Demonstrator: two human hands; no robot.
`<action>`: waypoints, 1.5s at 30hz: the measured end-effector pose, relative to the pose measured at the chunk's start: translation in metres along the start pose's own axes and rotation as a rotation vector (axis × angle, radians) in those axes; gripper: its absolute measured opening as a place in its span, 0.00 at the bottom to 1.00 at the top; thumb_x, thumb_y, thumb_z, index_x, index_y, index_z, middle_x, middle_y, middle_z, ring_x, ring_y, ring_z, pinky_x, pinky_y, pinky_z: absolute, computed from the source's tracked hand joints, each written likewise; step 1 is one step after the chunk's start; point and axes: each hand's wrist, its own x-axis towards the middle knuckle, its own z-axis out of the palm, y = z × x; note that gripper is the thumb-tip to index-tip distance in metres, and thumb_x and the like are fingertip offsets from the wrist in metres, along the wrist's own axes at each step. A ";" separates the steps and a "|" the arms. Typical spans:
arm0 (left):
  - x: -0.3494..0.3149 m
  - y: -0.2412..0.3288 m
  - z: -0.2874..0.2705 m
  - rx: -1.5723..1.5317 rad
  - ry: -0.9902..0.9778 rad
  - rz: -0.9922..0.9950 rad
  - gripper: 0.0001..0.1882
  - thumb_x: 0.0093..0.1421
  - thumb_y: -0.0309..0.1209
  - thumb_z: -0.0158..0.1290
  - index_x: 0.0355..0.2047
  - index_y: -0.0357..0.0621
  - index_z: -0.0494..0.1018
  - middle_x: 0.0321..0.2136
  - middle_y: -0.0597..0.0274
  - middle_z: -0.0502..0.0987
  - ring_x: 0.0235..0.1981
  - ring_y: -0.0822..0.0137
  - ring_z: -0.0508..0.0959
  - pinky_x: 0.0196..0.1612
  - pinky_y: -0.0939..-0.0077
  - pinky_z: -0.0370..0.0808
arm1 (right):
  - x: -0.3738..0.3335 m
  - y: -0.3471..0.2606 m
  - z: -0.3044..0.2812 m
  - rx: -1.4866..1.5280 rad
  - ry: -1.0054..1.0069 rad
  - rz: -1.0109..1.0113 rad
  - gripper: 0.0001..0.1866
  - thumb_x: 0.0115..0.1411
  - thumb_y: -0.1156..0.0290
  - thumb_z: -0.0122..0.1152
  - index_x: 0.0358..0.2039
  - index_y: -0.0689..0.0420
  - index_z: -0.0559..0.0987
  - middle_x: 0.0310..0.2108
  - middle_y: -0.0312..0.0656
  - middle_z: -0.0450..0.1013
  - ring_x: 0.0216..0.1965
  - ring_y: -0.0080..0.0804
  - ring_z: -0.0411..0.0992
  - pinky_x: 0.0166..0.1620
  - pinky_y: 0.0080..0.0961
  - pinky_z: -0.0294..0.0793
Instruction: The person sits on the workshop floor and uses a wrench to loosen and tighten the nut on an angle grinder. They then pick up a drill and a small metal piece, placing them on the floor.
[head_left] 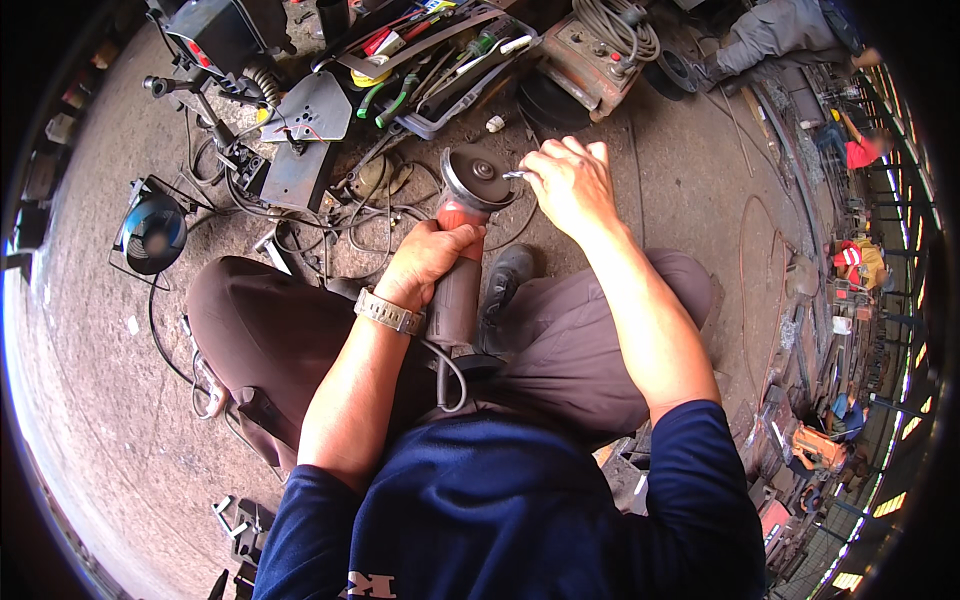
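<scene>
My left hand point(428, 258) is wrapped around the body of a red and dark grey angle grinder point(457, 300), which stands with its head pointing away from me. Its round grinding disc point(482, 173) sits under a curved metal guard at the far end. A short silvery drill bit point(514, 175) is pinched between the thumb and fingers of my right hand point(574, 188). The bit's tip is at the right edge of the disc; whether they touch I cannot tell. From the grinder's near end a cord point(458, 390) loops down by my lap.
Tangled cables point(345, 225) and a blue round fan-like device point(154, 235) lie to the left. Ahead are a tray of hand tools point(445, 105) and a rusty machine box point(585, 65) topped with coiled cable. Other people, including one in red point(862, 152), are at the far right.
</scene>
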 end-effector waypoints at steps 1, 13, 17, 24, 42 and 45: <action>0.001 -0.001 0.000 0.002 0.003 -0.005 0.25 0.57 0.37 0.62 0.46 0.27 0.72 0.35 0.52 0.79 0.29 0.66 0.80 0.31 0.73 0.78 | 0.000 0.000 0.000 0.001 0.002 -0.001 0.04 0.55 0.66 0.65 0.32 0.48 0.82 0.32 0.35 0.76 0.40 0.34 0.74 0.46 0.39 0.62; -0.002 0.002 0.002 0.003 0.013 -0.014 0.25 0.57 0.37 0.62 0.45 0.26 0.73 0.33 0.53 0.79 0.28 0.66 0.80 0.30 0.73 0.78 | 0.000 -0.002 0.001 0.005 -0.001 -0.002 0.04 0.56 0.66 0.65 0.32 0.49 0.82 0.33 0.37 0.76 0.41 0.36 0.74 0.45 0.40 0.64; -0.004 0.004 0.003 0.017 0.021 -0.019 0.25 0.57 0.37 0.62 0.45 0.26 0.73 0.34 0.53 0.79 0.28 0.66 0.80 0.30 0.73 0.78 | 0.000 -0.003 0.001 -0.006 0.003 -0.006 0.05 0.55 0.66 0.66 0.33 0.49 0.82 0.32 0.34 0.76 0.39 0.34 0.73 0.45 0.38 0.63; -0.002 0.001 0.002 0.012 0.027 -0.014 0.25 0.57 0.38 0.62 0.45 0.27 0.73 0.34 0.53 0.79 0.29 0.66 0.80 0.30 0.73 0.78 | 0.000 -0.004 0.001 -0.015 0.007 -0.025 0.05 0.55 0.67 0.67 0.32 0.48 0.82 0.31 0.32 0.75 0.38 0.33 0.73 0.44 0.37 0.63; 0.001 -0.002 0.001 -0.005 0.015 -0.013 0.24 0.58 0.37 0.62 0.46 0.28 0.72 0.35 0.53 0.79 0.30 0.66 0.80 0.31 0.73 0.79 | -0.002 -0.008 -0.003 0.033 -0.027 -0.030 0.04 0.56 0.66 0.64 0.30 0.50 0.81 0.32 0.37 0.77 0.40 0.36 0.74 0.44 0.39 0.63; 0.001 -0.002 0.001 -0.011 0.021 -0.011 0.24 0.58 0.37 0.62 0.46 0.29 0.73 0.35 0.53 0.79 0.29 0.66 0.80 0.31 0.73 0.78 | -0.002 -0.008 -0.001 0.031 -0.023 -0.036 0.04 0.56 0.66 0.64 0.30 0.50 0.81 0.32 0.37 0.77 0.40 0.36 0.75 0.44 0.39 0.63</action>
